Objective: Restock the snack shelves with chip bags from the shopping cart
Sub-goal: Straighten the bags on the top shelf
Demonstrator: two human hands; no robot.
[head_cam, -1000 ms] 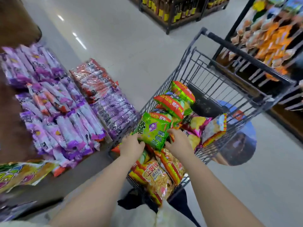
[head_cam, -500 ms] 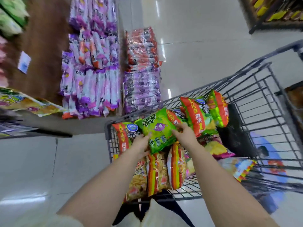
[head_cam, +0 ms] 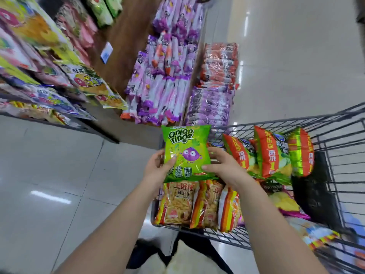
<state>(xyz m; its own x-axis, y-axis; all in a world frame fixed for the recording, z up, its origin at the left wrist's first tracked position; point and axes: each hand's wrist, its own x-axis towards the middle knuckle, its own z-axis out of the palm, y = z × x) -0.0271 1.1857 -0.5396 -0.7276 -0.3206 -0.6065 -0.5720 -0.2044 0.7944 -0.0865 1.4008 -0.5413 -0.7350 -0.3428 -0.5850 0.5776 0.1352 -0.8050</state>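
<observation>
You hold the glossy green onion-rings bag (head_cam: 186,153) upright just above the near-left corner of the grey wire shopping cart (head_cam: 345,147), label facing you. Your left hand (head_cam: 158,171) pinches its lower left edge and your right hand (head_cam: 225,169) its lower right edge, thumbs on the front, fingers curled behind. This two-sided hold likely keeps the puffed bag flat without crushing the contents, and lets you read the front before choosing a slot.

The snack shelf (head_cam: 102,135), loaded with bright foil bags (head_cam: 88,82), lies to the far left, well apart from the held bag, so placing is not yet done.

In the cart, three orange-and-yellow cracker bags (head_cam: 177,202) stand along the near wall, directly below the held bag. Green-and-orange chip bags (head_cam: 270,153) stand in a row to the right. A black bag (head_cam: 314,190) and a yellow-and-magenta packet (head_cam: 286,204) lie further right.
</observation>
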